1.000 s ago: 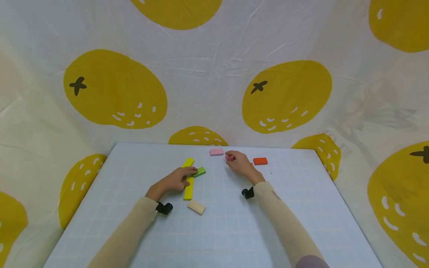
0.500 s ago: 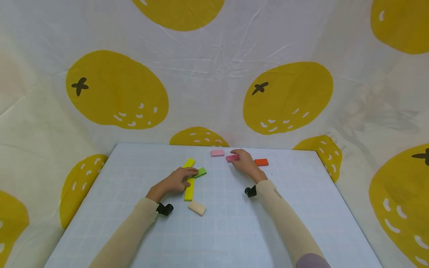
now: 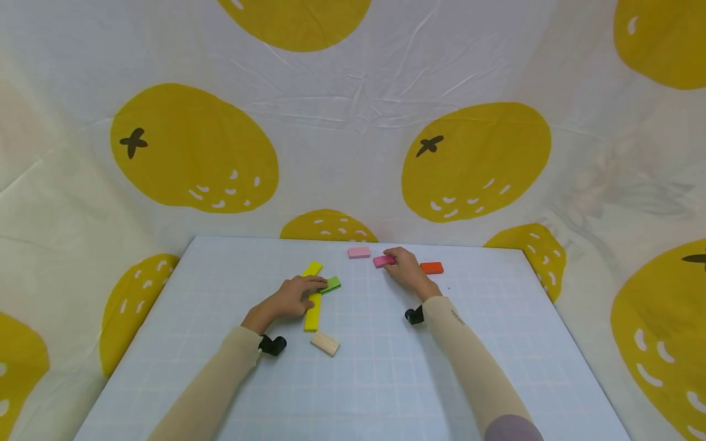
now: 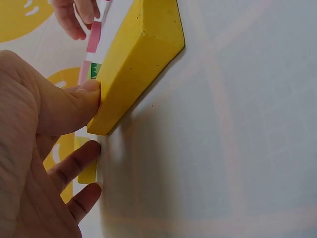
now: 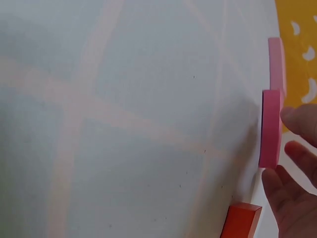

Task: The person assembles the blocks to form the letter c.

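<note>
My right hand (image 3: pixel 408 269) is at the dark pink block (image 3: pixel 383 261), near the table's far edge. In the right wrist view, the index fingertip meets the far side of that block (image 5: pixel 270 129), and the thumb is at its end. My left hand (image 3: pixel 289 297) rests over two yellow blocks (image 3: pixel 312 312), partly covering them. Its index finger reaches to a green block (image 3: pixel 333 283). In the left wrist view, the thumb touches the end of the nearer yellow block (image 4: pixel 133 64), while the other fingers are spread apart, lightly bent.
A light pink block (image 3: pixel 358 252) lies left of the dark pink one. An orange-red block (image 3: pixel 432 267) is right of my right hand. A plain wooden block (image 3: pixel 325 343) lies nearer me. A patterned curtain rises behind the table (image 3: pixel 364 392).
The right hand has shifted a little to the right, leaving more of the dark pink block visible; that block has moved slightly right. The left hand has stayed in place.
</note>
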The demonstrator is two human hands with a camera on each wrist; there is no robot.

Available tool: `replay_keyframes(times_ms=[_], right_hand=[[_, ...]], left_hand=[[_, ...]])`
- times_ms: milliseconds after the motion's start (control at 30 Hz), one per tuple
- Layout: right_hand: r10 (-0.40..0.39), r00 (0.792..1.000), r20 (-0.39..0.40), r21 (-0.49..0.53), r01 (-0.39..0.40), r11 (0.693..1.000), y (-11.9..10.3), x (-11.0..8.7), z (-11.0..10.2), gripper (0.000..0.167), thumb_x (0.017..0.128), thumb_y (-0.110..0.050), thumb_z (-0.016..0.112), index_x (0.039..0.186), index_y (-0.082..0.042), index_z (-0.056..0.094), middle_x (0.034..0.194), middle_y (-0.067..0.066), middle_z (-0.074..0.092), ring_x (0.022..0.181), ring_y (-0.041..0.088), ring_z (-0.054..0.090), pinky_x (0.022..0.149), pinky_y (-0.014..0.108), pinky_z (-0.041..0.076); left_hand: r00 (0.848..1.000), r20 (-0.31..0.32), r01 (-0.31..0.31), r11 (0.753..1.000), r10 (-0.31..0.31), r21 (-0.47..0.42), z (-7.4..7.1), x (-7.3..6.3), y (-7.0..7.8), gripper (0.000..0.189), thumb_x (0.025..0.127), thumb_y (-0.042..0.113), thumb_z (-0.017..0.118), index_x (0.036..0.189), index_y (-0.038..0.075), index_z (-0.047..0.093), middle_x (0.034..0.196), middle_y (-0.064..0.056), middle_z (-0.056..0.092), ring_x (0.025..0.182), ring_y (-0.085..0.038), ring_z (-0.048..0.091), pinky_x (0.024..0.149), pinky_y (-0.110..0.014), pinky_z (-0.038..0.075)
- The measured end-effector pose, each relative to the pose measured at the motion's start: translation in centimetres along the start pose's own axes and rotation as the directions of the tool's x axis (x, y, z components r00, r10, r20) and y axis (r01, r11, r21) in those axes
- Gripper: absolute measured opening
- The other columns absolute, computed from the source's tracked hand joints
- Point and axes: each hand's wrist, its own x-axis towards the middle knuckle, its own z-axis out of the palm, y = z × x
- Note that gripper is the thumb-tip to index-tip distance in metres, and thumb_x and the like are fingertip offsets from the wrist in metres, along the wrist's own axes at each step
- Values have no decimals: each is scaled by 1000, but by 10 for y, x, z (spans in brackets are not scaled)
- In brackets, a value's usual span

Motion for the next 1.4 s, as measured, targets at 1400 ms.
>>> replay_keyframes(times_ms=[1400], right_hand=[[-71,994,78,-28,74,997,-37,-12,30,30,99,-17,70,127,-9,72,125,9,62,115,25,57,103,40,54]], left_hand=[[999,22,49,999,-49,12,-2,1,4,53,94,8,66,146,18,60,156,0,52,142,-36,45,113,-69,32]])
